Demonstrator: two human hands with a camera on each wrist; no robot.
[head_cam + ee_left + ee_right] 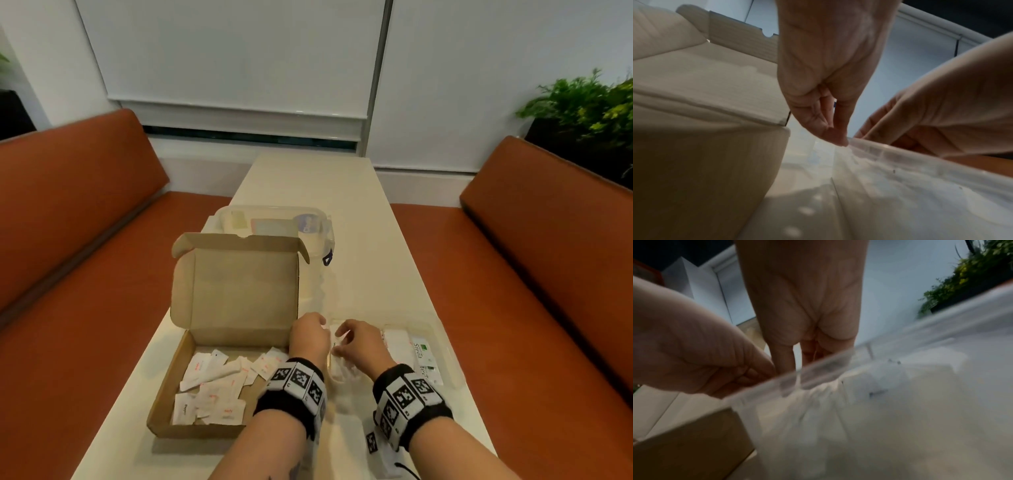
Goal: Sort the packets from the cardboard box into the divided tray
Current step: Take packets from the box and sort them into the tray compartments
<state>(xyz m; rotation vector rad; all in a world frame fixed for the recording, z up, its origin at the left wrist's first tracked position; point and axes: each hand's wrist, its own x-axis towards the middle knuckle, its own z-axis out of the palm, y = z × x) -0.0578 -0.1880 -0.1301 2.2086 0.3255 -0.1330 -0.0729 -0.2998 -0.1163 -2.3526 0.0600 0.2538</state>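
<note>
Where the table (359,240) runs away from the viewer, the cardboard box (236,308) serves as the landmark. Nearest, inside the box, white packets (212,387) with red print lie loose on its floor; its lid stands raised at the far side. Just right of the box sits the clear divided tray (442,329), with white and green-printed packets in its right-hand compartments. Both hands hang over the tray's left end, close together. The left hand (308,337) has fingers curled downward, fingertips (840,139) pinched at the tray rim; whether they grip a packet cannot be told. The right hand (363,342) has fingers bent down into the tray behind its wall; what they hold, if anything, cannot be told through the blur. Beyond the box stands a clear lidded container (274,222).
</note>
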